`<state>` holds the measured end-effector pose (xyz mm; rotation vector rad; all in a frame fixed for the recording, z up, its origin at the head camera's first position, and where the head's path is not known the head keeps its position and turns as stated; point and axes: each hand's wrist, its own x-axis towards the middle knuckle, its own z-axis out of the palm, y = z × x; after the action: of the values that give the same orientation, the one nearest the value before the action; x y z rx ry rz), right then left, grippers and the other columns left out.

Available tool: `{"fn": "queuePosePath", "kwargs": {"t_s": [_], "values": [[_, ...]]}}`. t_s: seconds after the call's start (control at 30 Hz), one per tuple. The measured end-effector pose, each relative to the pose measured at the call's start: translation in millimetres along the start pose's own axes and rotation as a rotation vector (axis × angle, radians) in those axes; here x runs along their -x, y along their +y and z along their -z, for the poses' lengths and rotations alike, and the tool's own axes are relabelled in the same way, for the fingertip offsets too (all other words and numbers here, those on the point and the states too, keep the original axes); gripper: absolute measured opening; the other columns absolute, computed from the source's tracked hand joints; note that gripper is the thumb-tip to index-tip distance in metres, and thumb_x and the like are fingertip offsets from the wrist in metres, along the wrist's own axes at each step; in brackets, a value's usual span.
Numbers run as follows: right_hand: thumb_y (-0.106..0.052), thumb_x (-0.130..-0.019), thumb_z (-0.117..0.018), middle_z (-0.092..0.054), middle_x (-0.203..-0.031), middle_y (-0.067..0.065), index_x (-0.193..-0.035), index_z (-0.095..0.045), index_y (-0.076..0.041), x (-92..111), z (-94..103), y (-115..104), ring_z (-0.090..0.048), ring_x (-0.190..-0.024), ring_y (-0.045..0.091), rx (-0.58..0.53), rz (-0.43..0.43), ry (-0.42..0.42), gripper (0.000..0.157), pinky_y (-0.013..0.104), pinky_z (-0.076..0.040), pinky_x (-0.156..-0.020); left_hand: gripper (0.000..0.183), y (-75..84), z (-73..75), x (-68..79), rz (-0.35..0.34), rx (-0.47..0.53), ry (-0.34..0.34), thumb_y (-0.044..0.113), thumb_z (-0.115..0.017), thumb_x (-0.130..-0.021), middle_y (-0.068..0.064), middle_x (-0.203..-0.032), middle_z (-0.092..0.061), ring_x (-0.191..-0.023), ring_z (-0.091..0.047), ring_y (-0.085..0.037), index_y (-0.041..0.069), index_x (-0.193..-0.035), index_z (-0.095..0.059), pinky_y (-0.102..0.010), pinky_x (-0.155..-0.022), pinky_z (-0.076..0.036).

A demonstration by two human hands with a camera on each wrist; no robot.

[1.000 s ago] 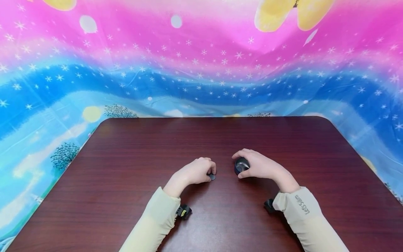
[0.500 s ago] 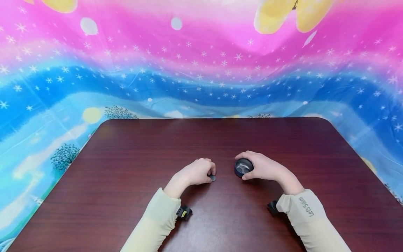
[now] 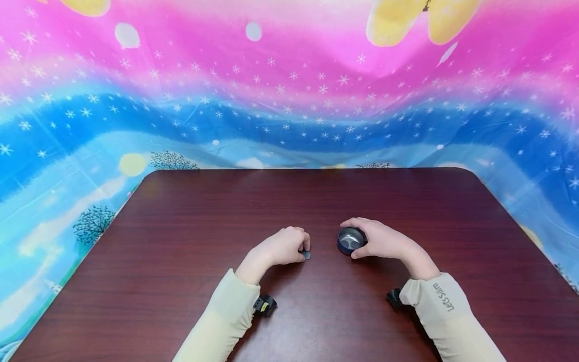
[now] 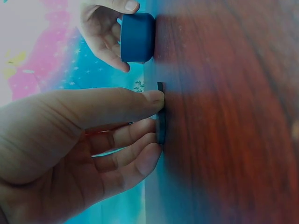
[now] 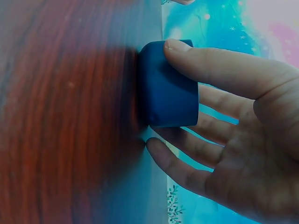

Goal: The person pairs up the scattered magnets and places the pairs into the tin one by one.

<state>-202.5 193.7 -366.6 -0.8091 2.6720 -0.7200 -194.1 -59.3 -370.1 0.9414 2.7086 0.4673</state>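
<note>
A small dark blue round cup (image 3: 346, 250) stands upright on the table, open at the top, with a shiny grey interior holding rounded grey shapes I cannot identify. My right hand (image 3: 384, 242) holds it from the right side. In the right wrist view the thumb presses the cup's wall (image 5: 170, 93), and the other fingers curve behind it. To the left, my left hand (image 3: 281, 246) grips a thin, flat grey disc (image 3: 306, 256) at the tabletop. Seen edge-on in the left wrist view, the disc (image 4: 161, 122) has the thumb and fingertips against it; the fingers partly cover it in the head view.
The dark reddish-brown wooden table (image 3: 226, 206) has rounded far corners. Behind it hangs a pink and blue printed cloth (image 3: 289, 100). A small black device sits at each wrist, the left one (image 3: 265, 304) and the right one (image 3: 394, 298).
My right hand has shifted slightly right and nearer with the cup, whose opening shows more now. The left hand and the disc have hardly moved.
</note>
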Motion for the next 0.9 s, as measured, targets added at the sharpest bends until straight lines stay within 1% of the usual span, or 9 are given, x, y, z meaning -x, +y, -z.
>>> {"fn": "queuePosePath", "kwargs": {"t_s": [0.17,0.3,0.4,0.57,0.73,0.9], "values": [[-0.018,-0.073,-0.074,-0.052,-0.121,0.013,-0.126,-0.048,-0.007,-0.7,-0.7,2.1,-0.052,-0.103,0.025,-0.006,-0.006,0.009,0.06,0.04,-0.045,-0.082,0.007,-2.4,-1.4,-1.1,0.001,0.008,-0.002,0.01,-0.065,-0.079,-0.001,-0.081,-0.054,-0.069,-0.048,-0.01,0.011,-0.086,-0.063,-0.02,-0.065,-0.041],[-0.02,-0.072,-0.075,-0.053,-0.119,0.011,-0.124,-0.05,-0.008,-1.6,-0.9,3.2,-0.053,-0.101,0.024,-0.004,-0.011,0.017,0.059,0.039,-0.045,-0.08,0.006,-3.0,-0.8,0.3,-0.018,0.021,0.01,0.009,-0.064,-0.079,0.001,-0.078,-0.053,-0.068,-0.048,-0.01,0.011,-0.084,-0.063,-0.02,-0.064,-0.041],[-0.02,-0.072,-0.075,-0.054,-0.119,0.011,-0.123,-0.05,-0.009,-1.5,-1.1,3.5,-0.053,-0.101,0.023,-0.011,-0.012,0.019,0.058,0.038,-0.045,-0.08,0.006,-2.7,0.1,0.9,-0.019,0.03,0.008,0.009,-0.064,-0.078,0.001,-0.077,-0.053,-0.067,-0.047,-0.009,0.011,-0.084,-0.062,-0.02,-0.063,-0.041],[-0.022,-0.072,-0.075,-0.054,-0.119,0.01,-0.123,-0.051,-0.01,-0.8,-1.9,5.0,-0.053,-0.101,0.023,-0.025,-0.005,0.027,0.058,0.038,-0.045,-0.08,0.008,-3.0,-1.2,-2.8,0.003,0.04,-0.016,0.01,-0.065,-0.079,0.0,-0.078,-0.056,-0.067,-0.049,-0.009,0.012,-0.086,-0.062,-0.021,-0.064,-0.042],[-0.023,-0.072,-0.076,-0.054,-0.119,0.009,-0.123,-0.051,-0.012,-1.1,-3.2,6.9,-0.053,-0.1,0.022,-0.045,-0.008,0.033,0.058,0.037,-0.045,-0.08,0.008,-3.5,-3.4,-6.3,0.004,0.042,-0.029,0.011,-0.065,-0.079,-0.001,-0.08,-0.057,-0.067,-0.048,-0.009,0.013,-0.087,-0.062,-0.02,-0.063,-0.041],[-0.023,-0.072,-0.075,-0.054,-0.12,0.007,-0.124,-0.05,-0.014,-2.1,-3.6,8.8,-0.053,-0.101,0.021,-0.067,-0.012,0.03,0.058,0.036,-0.045,-0.08,0.008,-1.8,-2.7,-7.4,0.007,0.062,-0.032,0.011,-0.065,-0.08,0.0,-0.08,-0.056,-0.067,-0.048,-0.009,0.013,-0.087,-0.062,-0.02,-0.063,-0.041]]}}
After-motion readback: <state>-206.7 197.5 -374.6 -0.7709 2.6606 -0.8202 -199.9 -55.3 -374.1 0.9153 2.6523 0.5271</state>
